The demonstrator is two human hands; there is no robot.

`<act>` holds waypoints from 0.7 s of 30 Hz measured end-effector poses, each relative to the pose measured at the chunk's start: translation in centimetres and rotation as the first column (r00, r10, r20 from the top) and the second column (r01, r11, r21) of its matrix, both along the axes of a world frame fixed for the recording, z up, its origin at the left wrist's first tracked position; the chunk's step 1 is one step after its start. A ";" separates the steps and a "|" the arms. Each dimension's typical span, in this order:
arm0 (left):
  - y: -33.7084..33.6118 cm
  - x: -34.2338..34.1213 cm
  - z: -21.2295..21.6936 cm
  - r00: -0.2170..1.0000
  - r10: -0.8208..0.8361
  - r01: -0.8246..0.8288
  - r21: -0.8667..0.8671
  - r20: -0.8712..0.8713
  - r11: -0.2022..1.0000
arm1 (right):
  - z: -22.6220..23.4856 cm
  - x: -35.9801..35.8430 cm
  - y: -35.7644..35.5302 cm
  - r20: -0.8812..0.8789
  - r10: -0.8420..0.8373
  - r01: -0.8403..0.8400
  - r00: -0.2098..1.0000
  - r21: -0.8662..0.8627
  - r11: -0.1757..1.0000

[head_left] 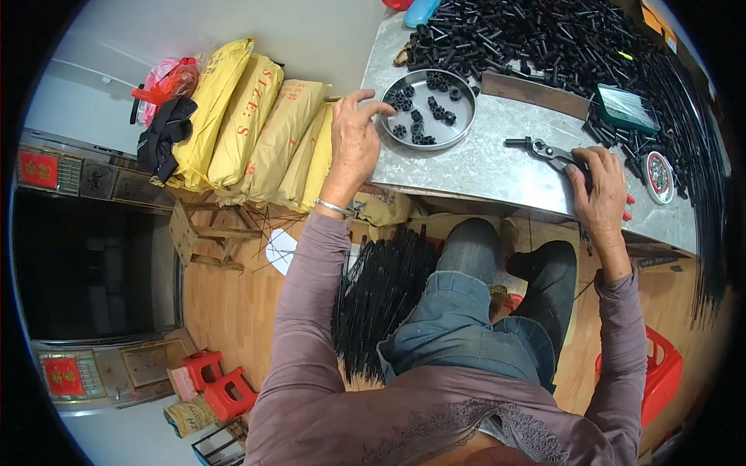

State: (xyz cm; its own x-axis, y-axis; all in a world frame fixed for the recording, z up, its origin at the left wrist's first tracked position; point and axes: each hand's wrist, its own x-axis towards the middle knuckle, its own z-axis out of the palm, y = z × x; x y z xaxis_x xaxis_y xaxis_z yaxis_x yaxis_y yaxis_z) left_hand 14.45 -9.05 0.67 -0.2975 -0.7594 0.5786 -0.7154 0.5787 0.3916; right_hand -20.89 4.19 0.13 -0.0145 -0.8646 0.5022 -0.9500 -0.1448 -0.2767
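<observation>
Much of the pliers (553, 154) hides under the right hand (602, 190), grip unclear; the left hand (357, 133) has parted fingers.

On the bench (466, 171), the tray (464, 116) sits near the left edge with small parts (438, 114) in it. The strip (536, 95) lies to its right, the heap of pieces (505, 43) behind both. Right of the tray, before the strip, are the pliers (553, 153); farther right lies the dish (660, 179). Sacks (249, 128) stand left of the bench.
</observation>
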 end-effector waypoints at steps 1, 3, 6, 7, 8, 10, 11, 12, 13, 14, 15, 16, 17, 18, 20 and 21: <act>-0.1 0.0 0.1 1.000 0.020 -0.020 -0.004 0.005 1.000 | 0.0 0.0 0.0 -0.007 0.002 -0.002 1.000 -0.007 1.000; -0.5 0.2 0.3 1.000 0.027 -0.027 0.012 0.014 1.000 | 0.0 0.0 0.1 0.003 -0.001 0.001 1.000 -0.007 1.000; -1.4 0.4 0.6 0.999 0.035 -0.036 0.004 0.032 0.999 | 0.0 0.1 0.0 0.009 -0.004 0.004 1.000 -0.011 1.000; -1.7 0.4 0.6 0.998 0.037 -0.036 -0.022 0.041 0.999 | 0.0 0.1 0.0 0.007 -0.003 0.003 1.000 -0.016 1.000; -2.0 0.2 0.7 0.999 0.036 -0.035 -0.021 0.041 0.999 | -0.1 0.1 0.0 0.006 -0.004 0.005 1.000 -0.016 1.000; -2.5 -0.4 1.0 1.000 0.026 -0.027 -0.087 -0.011 0.996 | -0.1 0.1 0.0 -0.003 -0.005 0.005 1.000 -0.021 1.000; -2.5 -0.7 1.4 1.000 0.024 -0.025 -0.086 -0.011 0.996 | -0.1 0.1 0.0 -0.003 -0.007 0.007 1.000 -0.020 1.000; -2.4 -1.2 2.0 1.000 0.008 -0.005 -0.093 0.026 0.996 | -0.1 0.1 0.0 0.004 -0.011 0.011 1.000 -0.008 1.000; -2.3 -1.5 2.3 0.998 -0.008 0.014 -0.099 0.062 0.995 | -0.1 0.1 0.0 0.011 -0.016 0.016 1.000 0.004 1.000; -2.4 -1.8 2.3 0.998 -0.009 0.015 -0.099 0.062 0.995 | 0.0 0.2 0.0 0.011 -0.017 0.016 1.000 0.004 1.000; -2.6 -2.1 2.4 0.991 -0.068 0.081 -0.118 0.113 0.990 | 0.0 0.2 0.0 0.010 -0.016 0.016 1.000 0.004 1.000; -2.6 -2.4 2.4 0.978 -0.125 0.148 -0.133 0.166 0.980 | 0.0 0.2 0.0 0.009 -0.016 0.016 1.000 0.004 1.000; -2.5 -2.8 2.5 0.978 -0.126 0.149 -0.133 0.166 0.980 | 0.0 0.1 0.0 0.009 -0.017 0.017 1.000 0.003 1.000; -2.2 -3.3 2.6 0.959 -0.149 0.181 -0.118 0.241 0.976 | 0.0 0.1 0.0 0.008 -0.014 0.014 1.000 -0.002 1.000; -2.0 -3.8 2.5 0.933 -0.173 0.214 -0.101 0.314 0.971 | -0.1 0.0 0.1 0.008 -0.014 0.014 1.000 -0.008 1.000; -2.0 -3.9 2.2 0.922 -0.155 0.206 -0.110 0.355 0.972 | -0.1 0.0 0.1 0.014 -0.014 0.014 1.000 -0.005 1.000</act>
State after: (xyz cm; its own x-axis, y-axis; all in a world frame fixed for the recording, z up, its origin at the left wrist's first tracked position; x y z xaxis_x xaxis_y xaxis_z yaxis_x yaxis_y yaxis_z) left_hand 10.56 -11.10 2.91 -0.6207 -0.5915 0.5146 -0.6689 0.7419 0.0459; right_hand -20.85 4.25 0.05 -0.0339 -0.8616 0.5065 -0.9479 -0.1328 -0.2894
